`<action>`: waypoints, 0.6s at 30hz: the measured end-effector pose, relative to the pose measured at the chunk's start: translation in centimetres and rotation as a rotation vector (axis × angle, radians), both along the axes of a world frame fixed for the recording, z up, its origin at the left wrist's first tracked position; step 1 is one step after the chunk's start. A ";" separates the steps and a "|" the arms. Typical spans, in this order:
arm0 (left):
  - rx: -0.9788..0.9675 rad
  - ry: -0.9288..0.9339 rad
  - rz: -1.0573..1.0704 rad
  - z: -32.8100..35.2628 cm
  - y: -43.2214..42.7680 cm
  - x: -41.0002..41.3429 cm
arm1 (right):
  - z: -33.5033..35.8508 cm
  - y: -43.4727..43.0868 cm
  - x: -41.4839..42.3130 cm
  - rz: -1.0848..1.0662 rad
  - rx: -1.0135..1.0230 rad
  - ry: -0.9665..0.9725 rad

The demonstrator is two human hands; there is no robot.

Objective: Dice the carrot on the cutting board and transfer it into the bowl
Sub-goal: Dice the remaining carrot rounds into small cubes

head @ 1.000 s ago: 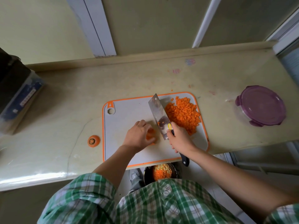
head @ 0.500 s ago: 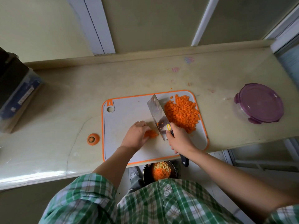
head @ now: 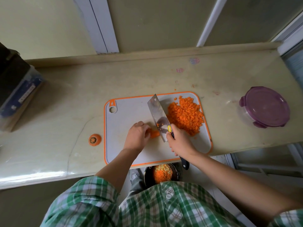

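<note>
Left of the diced pile (head: 185, 115), left hand (head: 137, 136) holds carrot (head: 154, 133), right hand (head: 180, 141) grips cleaver (head: 157, 112).

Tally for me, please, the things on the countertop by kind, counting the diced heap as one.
Cutting board: 1
Cleaver: 1
Carrot portions: 3 (held piece, diced heap, cut-off top)
Purple-lidded container: 1
Plastic box: 1
Total: 7

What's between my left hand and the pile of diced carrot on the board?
Head view: the carrot piece that the left hand holds, then the cleaver gripped by the right hand.
</note>
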State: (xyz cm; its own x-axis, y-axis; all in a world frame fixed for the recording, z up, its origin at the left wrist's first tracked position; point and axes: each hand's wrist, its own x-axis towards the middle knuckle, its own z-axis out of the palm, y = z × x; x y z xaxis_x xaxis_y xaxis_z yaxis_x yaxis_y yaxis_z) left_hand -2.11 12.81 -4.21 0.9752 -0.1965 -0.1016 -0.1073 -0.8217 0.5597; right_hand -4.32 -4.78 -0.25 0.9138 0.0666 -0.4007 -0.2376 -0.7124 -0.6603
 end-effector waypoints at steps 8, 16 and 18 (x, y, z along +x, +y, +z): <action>-0.041 0.037 0.074 0.2 0.0 0.0 | -0.8 0.9 -0.3 0.023 -0.030 0.027; -0.083 -0.039 0.377 0.5 1.8 0.0 | -0.9 1.0 0.0 -0.005 0.043 0.105; -0.051 -0.019 0.330 0.8 1.3 0.2 | -0.7 0.9 -0.1 -0.041 0.096 0.113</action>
State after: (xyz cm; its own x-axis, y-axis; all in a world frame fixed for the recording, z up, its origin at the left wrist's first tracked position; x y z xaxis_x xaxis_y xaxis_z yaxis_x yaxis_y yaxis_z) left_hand -1.95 14.07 -3.45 0.9887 0.1259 -0.0810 0.1493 -0.7850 0.6013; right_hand -4.40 -3.89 -0.95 0.8659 0.0728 -0.4948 -0.3424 -0.6350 -0.6925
